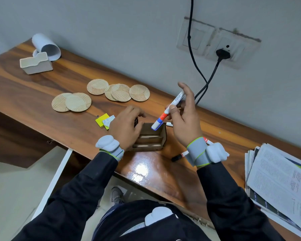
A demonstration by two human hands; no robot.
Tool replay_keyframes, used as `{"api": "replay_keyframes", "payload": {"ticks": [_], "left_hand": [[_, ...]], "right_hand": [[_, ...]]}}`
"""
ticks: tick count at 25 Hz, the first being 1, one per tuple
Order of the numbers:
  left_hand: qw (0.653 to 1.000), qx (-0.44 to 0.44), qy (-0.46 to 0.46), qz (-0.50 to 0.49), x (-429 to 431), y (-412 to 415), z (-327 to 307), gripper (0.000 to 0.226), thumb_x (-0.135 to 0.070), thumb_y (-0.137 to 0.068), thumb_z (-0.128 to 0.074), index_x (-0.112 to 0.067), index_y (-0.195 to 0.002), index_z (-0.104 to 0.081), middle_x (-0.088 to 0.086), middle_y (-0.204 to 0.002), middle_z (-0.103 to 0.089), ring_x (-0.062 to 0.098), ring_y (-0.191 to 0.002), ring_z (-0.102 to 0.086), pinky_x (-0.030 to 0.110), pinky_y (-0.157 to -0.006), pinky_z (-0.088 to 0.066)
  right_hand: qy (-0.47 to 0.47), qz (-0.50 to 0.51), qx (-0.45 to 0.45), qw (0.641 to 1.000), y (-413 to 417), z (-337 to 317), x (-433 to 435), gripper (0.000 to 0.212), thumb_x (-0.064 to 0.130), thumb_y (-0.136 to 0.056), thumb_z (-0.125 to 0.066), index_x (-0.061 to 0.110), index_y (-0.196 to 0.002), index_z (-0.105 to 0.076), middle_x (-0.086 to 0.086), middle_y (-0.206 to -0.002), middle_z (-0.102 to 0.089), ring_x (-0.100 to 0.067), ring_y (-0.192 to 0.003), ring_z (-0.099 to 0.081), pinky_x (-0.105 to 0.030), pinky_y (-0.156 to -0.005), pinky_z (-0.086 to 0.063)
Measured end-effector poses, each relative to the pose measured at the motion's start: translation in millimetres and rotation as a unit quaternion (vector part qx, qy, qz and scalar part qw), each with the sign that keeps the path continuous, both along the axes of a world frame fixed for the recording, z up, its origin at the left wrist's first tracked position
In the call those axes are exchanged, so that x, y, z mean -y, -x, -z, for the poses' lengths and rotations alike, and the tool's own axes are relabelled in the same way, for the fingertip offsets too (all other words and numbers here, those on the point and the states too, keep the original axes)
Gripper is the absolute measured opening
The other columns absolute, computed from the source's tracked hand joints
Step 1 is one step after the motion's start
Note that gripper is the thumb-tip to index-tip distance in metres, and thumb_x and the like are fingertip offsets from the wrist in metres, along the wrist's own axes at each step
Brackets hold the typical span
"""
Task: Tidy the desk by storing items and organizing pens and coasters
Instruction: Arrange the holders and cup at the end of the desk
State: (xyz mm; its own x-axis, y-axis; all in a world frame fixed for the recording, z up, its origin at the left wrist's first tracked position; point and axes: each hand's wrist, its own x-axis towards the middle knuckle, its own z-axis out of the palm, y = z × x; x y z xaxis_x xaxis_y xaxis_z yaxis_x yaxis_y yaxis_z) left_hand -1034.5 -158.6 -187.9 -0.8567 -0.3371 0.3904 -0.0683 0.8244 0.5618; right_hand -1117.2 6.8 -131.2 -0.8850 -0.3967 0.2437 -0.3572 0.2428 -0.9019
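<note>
Marker [163, 116], gripped by the right hand [186, 122], points down into the wooden holder [151, 145]; left hand [123, 126] curls at its wall, grip unclear. Coasters [118, 92] beyond and pens [180, 156] beside it lie loose.

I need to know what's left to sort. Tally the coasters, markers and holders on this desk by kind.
Round tan ribbed coasters: 6
Markers: 4 (white marker with a blue cap in the right hand; black-capped marker, red-and-white marker and white marker end, partly hidden, on the wooden desk)
Holders: 2 (brown wooden organizer, white ceramic holder)
Total: 12
</note>
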Motion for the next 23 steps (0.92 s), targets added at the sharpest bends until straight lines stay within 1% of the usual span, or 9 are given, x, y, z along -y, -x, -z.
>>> {"api": "replay_keyframes", "payload": {"ticks": [2, 4, 6, 8, 12, 16, 18, 20, 23], "left_hand": [[1.000, 0.004, -0.009, 0.003, 3.0, -4.8, -0.7, 0.015, -0.018, -0.085, -0.068, -0.023, -0.098, -0.063, -0.007, -0.099, -0.058, 0.017, -0.088, -0.060, 0.038, -0.064, -0.049], [0.999, 0.020, -0.021, 0.023, 5.8, -7.8, -1.5, 0.026, -0.018, -0.081, -0.072, -0.022, -0.105, -0.062, -0.008, -0.101, -0.058, 0.015, -0.086, -0.060, 0.037, -0.066, -0.050], [0.997, 0.039, -0.045, 0.040, 6.2, -9.8, -5.0, 0.040, -0.021, -0.076, -0.073, -0.024, -0.112, -0.058, -0.013, -0.100, -0.056, 0.009, -0.082, -0.056, 0.030, -0.064, -0.045], [0.995, 0.060, -0.057, 0.047, 6.3, -11.4, -8.5, 0.049, -0.022, -0.071, -0.071, -0.027, -0.118, -0.054, -0.017, -0.098, -0.052, 0.006, -0.080, -0.052, 0.027, -0.064, -0.043], [0.994, 0.078, -0.062, 0.052, 7.7, -12.0, -12.5, 0.046, -0.030, -0.074, -0.062, -0.025, -0.119, -0.054, -0.015, -0.092, -0.056, 0.017, -0.083, -0.058, 0.030, -0.065, -0.046], [0.996, 0.051, -0.052, 0.053, 5.9, -13.8, -12.1, 0.026, -0.030, -0.070, -0.059, -0.028, -0.097, -0.057, -0.011, -0.081, -0.053, 0.013, -0.076, -0.054, 0.027, -0.062, -0.040], [0.996, 0.065, -0.045, 0.046, 4.9, -14.2, -13.9, 0.023, -0.032, -0.069, -0.058, -0.029, -0.092, -0.056, -0.014, -0.078, -0.051, 0.014, -0.077, -0.055, 0.026, -0.063, -0.039], [0.994, 0.074, -0.047, 0.062, 6.0, -14.0, -15.0, 0.028, -0.038, -0.070, -0.055, -0.030, -0.097, -0.058, -0.016, -0.080, -0.052, 0.015, -0.082, -0.057, 0.026, -0.067, -0.043], [0.991, 0.052, -0.069, 0.103, 7.6, -14.6, -14.8, 0.036, -0.049, -0.080, -0.050, -0.024, -0.103, -0.064, -0.009, -0.090, -0.061, 0.015, -0.086, -0.059, 0.032, -0.072, -0.048]], "right_hand": [[0.050, -0.011, 0.093, 0.994, -2.8, 4.4, 5.2, 0.052, 0.003, -0.097, -0.041, 0.044, -0.129, -0.043, -0.006, -0.085, -0.065, -0.013, -0.058, -0.059, -0.031, -0.060, -0.053], [0.085, -0.028, 0.230, 0.969, -11.4, 7.9, 13.6, 0.037, 0.001, -0.099, -0.040, 0.031, -0.112, -0.056, -0.009, -0.085, -0.064, -0.010, -0.053, -0.058, -0.024, -0.052, -0.052], [0.127, -0.036, 0.403, 0.906, -22.2, 10.4, 23.1, 0.022, 0.004, -0.100, -0.042, 0.020, -0.100, -0.057, -0.010, -0.081, -0.061, -0.010, -0.050, -0.060, -0.024, -0.052, -0.056], [0.153, -0.031, 0.505, 0.849, -30.1, 12.3, 30.6, 0.017, 0.007, -0.100, -0.044, 0.018, -0.096, -0.056, -0.007, -0.073, -0.055, -0.011, -0.049, -0.060, -0.027, -0.054, -0.058], [0.178, -0.034, 0.557, 0.811, -33.3, 10.3, 34.9, 0.016, 0.009, -0.100, -0.044, 0.019, -0.094, -0.056, -0.005, -0.064, -0.058, -0.010, -0.044, -0.054, -0.024, -0.049, -0.054], [0.195, -0.047, 0.634, 0.747, -32.8, 8.6, 37.8, 0.011, 0.018, -0.099, -0.046, 0.015, -0.093, -0.055, -0.001, -0.064, -0.057, -0.005, -0.039, -0.044, -0.018, -0.044, -0.047], [0.180, -0.039, 0.652, 0.736, -32.2, 12.2, 39.6, 0.012, 0.021, -0.098, -0.047, 0.014, -0.090, -0.053, 0.002, -0.067, -0.049, -0.003, -0.037, -0.036, -0.015, -0.040, -0.041], [0.185, -0.032, 0.653, 0.734, -33.9, 17.1, 41.0, 0.011, 0.021, -0.098, -0.047, 0.017, -0.090, -0.053, 0.004, -0.067, -0.044, -0.003, -0.036, -0.032, -0.014, -0.039, -0.035], [0.203, -0.032, 0.652, 0.730, -36.6, 20.3, 42.4, 0.011, 0.018, -0.097, -0.044, 0.022, -0.091, -0.053, 0.006, -0.060, -0.043, -0.003, -0.037, -0.031, -0.014, -0.040, -0.031]]}}
